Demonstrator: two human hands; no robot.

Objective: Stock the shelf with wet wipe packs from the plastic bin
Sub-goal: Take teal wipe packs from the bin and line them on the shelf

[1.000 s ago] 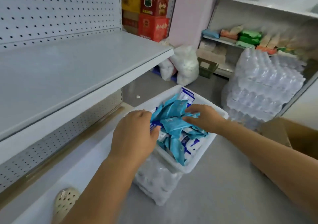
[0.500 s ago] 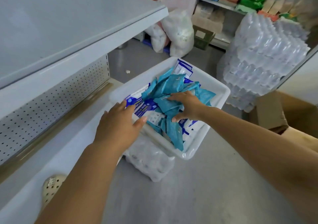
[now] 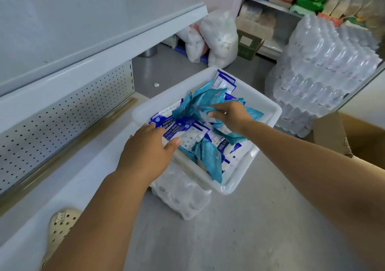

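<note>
White plastic bin (image 3: 231, 187) holds teal and blue wet wipe packs (image 3: 208, 154); right hand (image 3: 231, 116) grip curled round teal ones mid-bin, left hand (image 3: 148, 145) grip spread flat on packs at bin's left corner.

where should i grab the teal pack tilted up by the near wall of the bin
Pinch the teal pack by its raised upper edge, coming from above. It sits tilted on edge beside the bin wall, so that edge looks free, while other packs crowd its faces.
</note>
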